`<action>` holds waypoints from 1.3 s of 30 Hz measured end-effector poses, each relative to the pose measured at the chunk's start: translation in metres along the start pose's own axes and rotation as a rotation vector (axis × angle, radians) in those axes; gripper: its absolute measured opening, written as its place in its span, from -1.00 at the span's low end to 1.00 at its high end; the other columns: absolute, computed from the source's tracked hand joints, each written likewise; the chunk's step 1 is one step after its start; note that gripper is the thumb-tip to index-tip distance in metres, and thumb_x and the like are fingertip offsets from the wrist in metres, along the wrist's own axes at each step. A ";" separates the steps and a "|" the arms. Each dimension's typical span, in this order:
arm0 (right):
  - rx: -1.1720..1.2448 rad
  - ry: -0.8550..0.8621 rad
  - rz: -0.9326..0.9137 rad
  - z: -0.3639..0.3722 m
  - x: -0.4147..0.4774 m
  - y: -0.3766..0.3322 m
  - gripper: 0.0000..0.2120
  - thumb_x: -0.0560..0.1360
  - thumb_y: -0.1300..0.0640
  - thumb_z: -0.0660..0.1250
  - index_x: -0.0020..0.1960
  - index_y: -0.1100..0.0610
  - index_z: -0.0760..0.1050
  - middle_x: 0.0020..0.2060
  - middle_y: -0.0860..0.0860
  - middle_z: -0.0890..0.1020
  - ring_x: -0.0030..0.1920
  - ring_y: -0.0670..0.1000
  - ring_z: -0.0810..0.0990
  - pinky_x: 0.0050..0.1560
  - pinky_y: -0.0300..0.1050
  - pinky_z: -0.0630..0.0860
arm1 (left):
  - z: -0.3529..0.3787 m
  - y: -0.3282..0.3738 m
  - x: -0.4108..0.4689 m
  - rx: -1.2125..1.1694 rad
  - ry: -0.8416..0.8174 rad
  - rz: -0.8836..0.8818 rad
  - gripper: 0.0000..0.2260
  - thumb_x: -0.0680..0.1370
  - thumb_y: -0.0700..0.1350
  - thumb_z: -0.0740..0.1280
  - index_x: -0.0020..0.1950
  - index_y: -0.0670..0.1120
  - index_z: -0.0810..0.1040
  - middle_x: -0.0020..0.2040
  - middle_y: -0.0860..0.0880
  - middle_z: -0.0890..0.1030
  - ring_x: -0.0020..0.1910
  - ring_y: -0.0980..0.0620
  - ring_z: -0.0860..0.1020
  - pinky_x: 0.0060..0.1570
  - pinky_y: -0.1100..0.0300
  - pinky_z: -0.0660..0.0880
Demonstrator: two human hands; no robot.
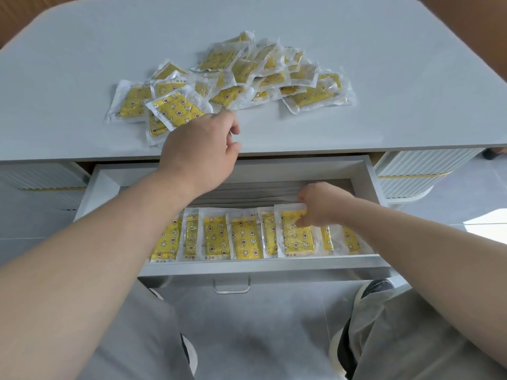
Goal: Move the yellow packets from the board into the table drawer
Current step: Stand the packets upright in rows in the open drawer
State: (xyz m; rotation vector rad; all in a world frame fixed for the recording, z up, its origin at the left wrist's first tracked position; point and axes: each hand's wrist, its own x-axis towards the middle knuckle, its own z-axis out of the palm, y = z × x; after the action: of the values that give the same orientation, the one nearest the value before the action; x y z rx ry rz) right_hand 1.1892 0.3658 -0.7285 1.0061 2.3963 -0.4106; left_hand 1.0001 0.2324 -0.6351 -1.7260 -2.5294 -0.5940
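Several yellow packets (pixel 263 75) in clear wrappers lie in a loose heap on the pale board of the table (pixel 301 127). My left hand (pixel 203 149) reaches over the table's front edge, its fingers curled on the near corner of one tilted packet (pixel 175 106) at the heap's left end. Below, the drawer (pixel 247 263) stands pulled out, with a row of packets (pixel 216 237) lined up along its front wall. My right hand (pixel 321 207) pinches the top edge of a packet (pixel 297 237) near the right end of that row.
A metal handle (pixel 231 287) hangs on the drawer front. White ribbed cabinet sides (pixel 411 171) flank the drawer under the tabletop. Grey folded material (pixel 260 193) fills the back of the drawer. My knees and a shoe (pixel 373 289) are below.
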 end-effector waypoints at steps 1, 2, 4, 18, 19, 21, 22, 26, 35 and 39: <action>-0.047 0.005 0.020 0.000 -0.001 -0.002 -0.39 0.46 -0.21 0.46 0.38 0.09 0.48 0.18 0.01 0.58 0.09 0.08 0.59 0.06 0.01 0.61 | 0.001 0.000 0.000 0.007 -0.008 0.011 -0.86 0.60 -0.08 0.34 0.15 -0.02 0.52 0.00 0.08 0.62 -0.10 0.00 0.57 -0.12 0.02 0.55; -0.089 0.016 0.036 0.000 -0.003 -0.005 -0.38 0.46 -0.24 0.45 0.38 0.06 0.46 0.23 0.03 0.55 0.08 0.08 0.59 0.04 0.01 0.62 | 0.002 -0.001 0.000 0.010 -0.014 0.023 -0.86 0.60 -0.08 0.35 0.15 -0.02 0.52 0.02 0.08 0.60 -0.07 -0.01 0.56 -0.10 0.01 0.55; -0.168 0.033 0.060 -0.004 -0.006 -0.010 -0.37 0.46 -0.25 0.45 0.38 0.06 0.41 0.29 0.08 0.47 -0.03 0.07 0.55 -0.10 -0.04 0.59 | 0.003 -0.001 0.000 0.018 -0.020 0.043 -0.83 0.59 -0.08 0.36 0.17 -0.03 0.51 0.06 0.05 0.58 0.01 -0.02 0.55 -0.04 0.00 0.55; 0.158 0.675 -0.139 -0.076 -0.041 -0.054 -0.82 0.52 0.21 0.19 0.00 0.10 0.55 -0.06 0.04 0.59 -0.03 0.12 0.57 -0.12 -0.03 0.55 | 0.014 -0.010 0.007 0.345 -0.191 -0.204 -0.32 0.65 0.27 0.08 0.59 -0.18 0.16 0.59 -0.27 0.16 0.59 -0.26 0.09 0.53 -0.12 0.12; 0.148 0.740 -0.122 -0.080 -0.036 -0.048 -0.79 0.55 0.16 0.19 0.11 0.10 0.54 0.06 0.05 0.57 0.11 0.13 0.52 0.01 0.01 0.51 | 0.016 -0.010 0.005 0.350 -0.224 -0.221 -0.29 0.64 0.30 0.04 0.61 -0.17 0.10 0.61 -0.27 0.09 0.61 -0.26 0.02 0.55 -0.13 0.06; 0.074 0.739 -0.044 -0.082 -0.020 -0.034 -0.61 0.60 0.01 0.17 0.39 0.09 0.40 0.39 0.10 0.43 0.41 0.17 0.32 0.32 0.09 0.34 | 0.019 -0.009 0.003 0.342 -0.241 -0.214 -0.29 0.64 0.31 0.03 0.62 -0.15 0.10 0.62 -0.26 0.10 0.61 -0.26 0.02 0.55 -0.14 0.04; 0.060 0.686 -0.011 -0.082 -0.013 -0.027 -0.50 0.63 -0.09 0.13 0.51 0.08 0.27 0.52 0.11 0.28 0.53 0.19 0.17 0.45 0.13 0.22 | 0.020 -0.008 0.001 0.338 -0.225 -0.193 -0.32 0.64 0.30 0.05 0.60 -0.14 0.15 0.61 -0.25 0.15 0.60 -0.25 0.06 0.55 -0.14 0.07; 0.085 0.549 0.012 -0.077 0.005 -0.012 -0.31 0.64 -0.29 -0.06 0.63 0.10 0.05 0.63 0.07 0.09 0.63 0.15 -0.15 0.59 0.22 -0.08 | 0.018 0.002 -0.005 0.279 -0.144 -0.076 -0.51 0.66 0.16 0.16 0.48 -0.12 0.38 0.41 -0.13 0.48 0.43 -0.18 0.36 0.40 -0.07 0.30; -0.029 0.676 -0.018 -0.075 -0.011 -0.027 -0.40 0.63 -0.29 0.04 0.40 0.14 0.38 0.31 0.14 0.41 0.33 0.20 0.37 0.38 0.14 0.27 | 0.015 -0.001 -0.003 0.148 0.005 0.008 -0.72 0.62 -0.09 0.32 0.32 -0.12 0.52 0.23 -0.09 0.58 0.24 -0.16 0.48 0.21 -0.06 0.43; -0.002 0.702 -0.022 -0.072 -0.014 -0.029 -0.43 0.65 -0.27 0.01 0.24 0.13 0.55 0.26 0.11 0.49 0.36 0.19 0.32 0.38 0.12 0.22 | 0.018 -0.002 -0.003 0.259 -0.061 -0.096 -0.58 0.66 0.05 0.24 0.44 -0.16 0.43 0.40 -0.15 0.45 0.38 -0.19 0.38 0.29 -0.09 0.37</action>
State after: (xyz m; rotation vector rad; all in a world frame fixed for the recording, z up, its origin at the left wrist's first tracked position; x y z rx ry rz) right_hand 1.1524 0.3707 -0.6595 1.2793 3.0158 -0.0540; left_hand 1.0030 0.2345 -0.6535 -1.5639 -2.6028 -0.2058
